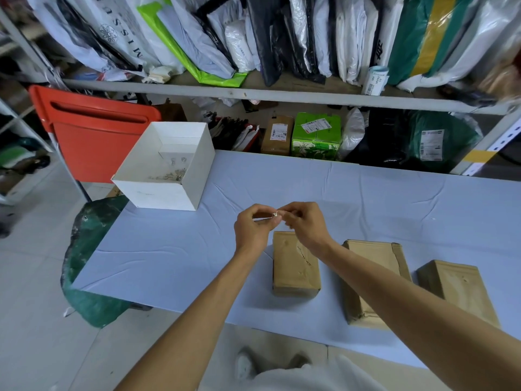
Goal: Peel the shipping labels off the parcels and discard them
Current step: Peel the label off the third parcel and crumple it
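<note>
Three brown paper-wrapped parcels lie on the table with the pale blue cloth [169, 249]: a near-centre parcel [294, 266], a middle parcel [375, 280] and a right parcel [459, 289]. No label shows on their top faces. Above the far end of the centre parcel, my left hand [252, 230] and my right hand [306, 224] meet, fingertips pinched together on a small crumpled label scrap [276, 214]. An open white box [158, 190] stands at the table's far left corner, with small paper bits on its bottom.
An orange plastic chair [93, 136] stands behind the white box. A green sack [87, 249] sits at the table's left end. Behind the table, a metal shelf [282, 94] holds many mailer bags above and a green carton [315, 136] and parcels below.
</note>
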`<action>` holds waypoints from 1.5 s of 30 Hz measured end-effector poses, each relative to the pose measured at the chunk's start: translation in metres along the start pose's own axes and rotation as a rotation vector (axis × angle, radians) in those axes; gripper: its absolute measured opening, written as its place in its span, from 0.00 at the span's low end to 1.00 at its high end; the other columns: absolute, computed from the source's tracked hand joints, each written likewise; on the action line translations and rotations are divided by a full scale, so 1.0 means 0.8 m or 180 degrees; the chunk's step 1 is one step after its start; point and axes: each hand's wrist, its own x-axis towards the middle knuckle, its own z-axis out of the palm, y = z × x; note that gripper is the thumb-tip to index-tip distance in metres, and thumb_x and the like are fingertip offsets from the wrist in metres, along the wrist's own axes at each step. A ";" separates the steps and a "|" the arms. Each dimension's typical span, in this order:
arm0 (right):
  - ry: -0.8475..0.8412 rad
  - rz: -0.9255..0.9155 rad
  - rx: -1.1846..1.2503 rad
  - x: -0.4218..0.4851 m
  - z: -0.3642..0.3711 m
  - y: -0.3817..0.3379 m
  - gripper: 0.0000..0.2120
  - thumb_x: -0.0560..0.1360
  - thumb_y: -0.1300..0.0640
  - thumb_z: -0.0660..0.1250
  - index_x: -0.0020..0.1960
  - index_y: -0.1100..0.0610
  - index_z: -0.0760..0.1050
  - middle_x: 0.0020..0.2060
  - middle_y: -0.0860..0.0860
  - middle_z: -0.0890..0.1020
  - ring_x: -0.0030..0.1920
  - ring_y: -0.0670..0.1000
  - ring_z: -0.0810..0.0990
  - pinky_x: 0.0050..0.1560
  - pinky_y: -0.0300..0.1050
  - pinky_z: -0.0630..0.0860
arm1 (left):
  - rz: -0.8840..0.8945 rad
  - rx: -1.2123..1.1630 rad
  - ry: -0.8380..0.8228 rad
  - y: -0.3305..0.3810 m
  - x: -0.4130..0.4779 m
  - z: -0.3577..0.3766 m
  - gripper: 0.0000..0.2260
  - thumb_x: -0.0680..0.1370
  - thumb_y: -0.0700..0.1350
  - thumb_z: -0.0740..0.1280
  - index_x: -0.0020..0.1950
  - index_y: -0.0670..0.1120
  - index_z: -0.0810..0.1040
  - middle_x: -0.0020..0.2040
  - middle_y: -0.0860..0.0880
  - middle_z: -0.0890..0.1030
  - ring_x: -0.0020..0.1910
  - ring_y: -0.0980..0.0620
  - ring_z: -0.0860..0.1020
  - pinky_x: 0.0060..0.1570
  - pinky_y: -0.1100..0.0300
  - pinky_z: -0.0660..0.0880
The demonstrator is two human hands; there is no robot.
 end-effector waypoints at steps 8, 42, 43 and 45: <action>0.0116 -0.0210 -0.0171 0.006 -0.004 -0.008 0.06 0.75 0.62 0.69 0.46 0.61 0.84 0.36 0.53 0.85 0.35 0.49 0.84 0.41 0.43 0.82 | -0.0318 -0.0396 -0.0103 0.007 0.002 -0.002 0.06 0.72 0.40 0.74 0.48 0.43 0.83 0.44 0.45 0.85 0.44 0.48 0.84 0.46 0.58 0.82; 0.0006 -0.0387 -0.0583 0.003 -0.001 -0.013 0.01 0.71 0.62 0.74 0.41 0.59 0.84 0.35 0.51 0.85 0.35 0.47 0.84 0.42 0.46 0.83 | -0.0017 0.0136 -0.0017 0.008 0.004 -0.019 0.04 0.73 0.40 0.73 0.47 0.42 0.84 0.40 0.47 0.84 0.40 0.51 0.83 0.45 0.59 0.81; -0.0008 -0.0306 -0.0455 0.002 0.002 -0.014 0.01 0.70 0.62 0.75 0.40 0.59 0.83 0.33 0.51 0.85 0.35 0.48 0.84 0.41 0.47 0.83 | 0.0016 0.0171 -0.0019 0.010 0.004 -0.020 0.04 0.73 0.40 0.73 0.47 0.43 0.84 0.41 0.48 0.84 0.41 0.51 0.83 0.45 0.60 0.81; -0.0014 -0.0195 -0.0232 0.003 0.006 -0.013 0.04 0.68 0.63 0.76 0.39 0.60 0.81 0.32 0.52 0.84 0.34 0.49 0.85 0.41 0.49 0.84 | 0.0072 0.0257 -0.0004 0.013 0.003 -0.024 0.03 0.73 0.42 0.73 0.45 0.44 0.84 0.41 0.50 0.84 0.44 0.51 0.82 0.45 0.60 0.81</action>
